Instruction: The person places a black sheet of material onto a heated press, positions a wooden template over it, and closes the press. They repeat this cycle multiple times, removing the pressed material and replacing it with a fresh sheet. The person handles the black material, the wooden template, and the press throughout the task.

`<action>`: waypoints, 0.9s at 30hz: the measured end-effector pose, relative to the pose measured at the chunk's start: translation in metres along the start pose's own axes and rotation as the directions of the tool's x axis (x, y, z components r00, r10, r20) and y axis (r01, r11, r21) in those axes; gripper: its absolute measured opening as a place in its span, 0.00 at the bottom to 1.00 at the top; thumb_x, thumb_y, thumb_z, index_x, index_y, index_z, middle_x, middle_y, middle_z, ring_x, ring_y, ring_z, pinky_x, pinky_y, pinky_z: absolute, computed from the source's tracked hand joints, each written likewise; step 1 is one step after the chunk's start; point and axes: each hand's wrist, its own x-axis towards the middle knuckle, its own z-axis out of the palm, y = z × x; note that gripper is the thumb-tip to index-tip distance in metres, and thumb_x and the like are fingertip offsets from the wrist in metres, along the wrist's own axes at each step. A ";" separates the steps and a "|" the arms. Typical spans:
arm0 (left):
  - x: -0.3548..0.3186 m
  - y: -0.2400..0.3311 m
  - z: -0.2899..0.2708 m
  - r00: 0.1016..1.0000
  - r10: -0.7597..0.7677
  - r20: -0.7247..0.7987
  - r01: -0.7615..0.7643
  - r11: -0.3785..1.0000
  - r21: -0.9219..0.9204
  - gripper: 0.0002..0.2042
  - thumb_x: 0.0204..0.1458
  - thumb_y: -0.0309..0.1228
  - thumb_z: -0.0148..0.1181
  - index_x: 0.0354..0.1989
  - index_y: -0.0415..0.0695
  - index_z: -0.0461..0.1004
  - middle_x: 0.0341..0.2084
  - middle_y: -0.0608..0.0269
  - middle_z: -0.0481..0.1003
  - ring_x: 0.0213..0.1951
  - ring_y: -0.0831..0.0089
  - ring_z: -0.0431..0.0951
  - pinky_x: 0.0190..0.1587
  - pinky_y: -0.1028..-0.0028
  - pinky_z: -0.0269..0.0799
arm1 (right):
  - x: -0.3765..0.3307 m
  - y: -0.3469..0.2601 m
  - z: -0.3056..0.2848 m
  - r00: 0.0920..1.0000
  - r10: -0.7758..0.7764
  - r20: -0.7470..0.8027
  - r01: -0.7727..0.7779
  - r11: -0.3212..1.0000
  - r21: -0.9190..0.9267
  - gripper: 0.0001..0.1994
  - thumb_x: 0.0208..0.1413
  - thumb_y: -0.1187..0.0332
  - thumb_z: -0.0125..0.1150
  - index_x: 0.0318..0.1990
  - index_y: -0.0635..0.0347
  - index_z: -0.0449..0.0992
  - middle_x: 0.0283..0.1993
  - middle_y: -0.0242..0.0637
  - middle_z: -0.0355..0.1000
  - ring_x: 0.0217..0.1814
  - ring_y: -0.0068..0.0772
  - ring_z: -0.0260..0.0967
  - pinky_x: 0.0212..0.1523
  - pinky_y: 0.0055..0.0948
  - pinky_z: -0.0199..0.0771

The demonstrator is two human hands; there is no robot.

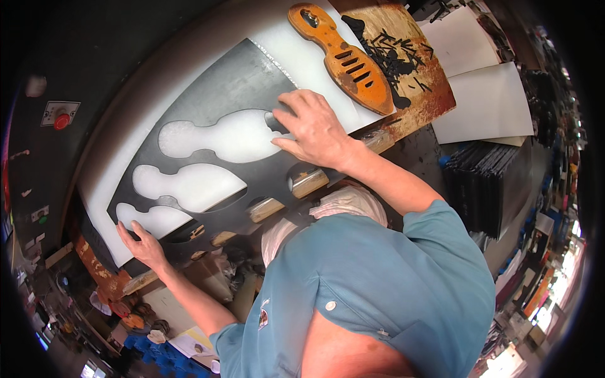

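Observation:
A black sheet [227, 88] with several shoe-sole-shaped holes cut out of it lies on a white cutting board [107, 164]. My right hand [313, 129] rests flat on the sheet's right part, fingers spread at the edge of one cut-out. My left hand [144, 244] presses on the sheet's lower left edge, beside another cut-out. An orange, worn sole-shaped cutting die [343, 58] lies on the board just beyond my right hand.
A rusty brown board [416, 75] with black offcuts sits at the upper right. White sheets [491, 104] and a stack of black sheets [485, 183] lie to the right. A red button [61, 120] is on the dark machine panel at left.

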 end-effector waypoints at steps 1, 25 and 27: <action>0.015 -0.015 0.002 1.000 -0.005 0.000 0.005 0.999 0.042 0.29 0.71 0.42 0.58 0.73 0.35 0.68 0.74 0.38 0.65 0.76 0.46 0.63 0.77 0.57 0.58 | 0.004 -0.005 0.001 0.999 -0.023 -0.047 0.020 0.998 -0.065 0.21 0.52 0.61 0.77 0.48 0.69 0.83 0.51 0.47 0.75 0.54 0.50 0.73 0.61 0.44 0.75; 0.064 -0.053 0.005 0.938 -0.331 -0.107 0.214 0.792 -0.571 0.23 0.69 0.32 0.64 0.69 0.35 0.73 0.60 0.54 0.77 0.56 0.69 0.76 0.61 0.71 0.73 | 0.021 -0.053 0.034 0.874 0.475 -0.105 -0.466 0.757 -0.457 0.33 0.59 0.55 0.72 0.61 0.76 0.74 0.52 0.61 0.76 0.55 0.65 0.72 0.60 0.52 0.75; 0.067 -0.060 0.005 0.929 -0.367 -0.052 0.276 0.780 -0.562 0.23 0.69 0.33 0.64 0.69 0.34 0.73 0.59 0.53 0.78 0.55 0.69 0.78 0.60 0.71 0.74 | 0.026 -0.053 0.033 0.851 0.495 -0.173 -0.522 0.765 -0.378 0.33 0.55 0.55 0.75 0.59 0.76 0.76 0.50 0.59 0.76 0.52 0.62 0.72 0.56 0.50 0.76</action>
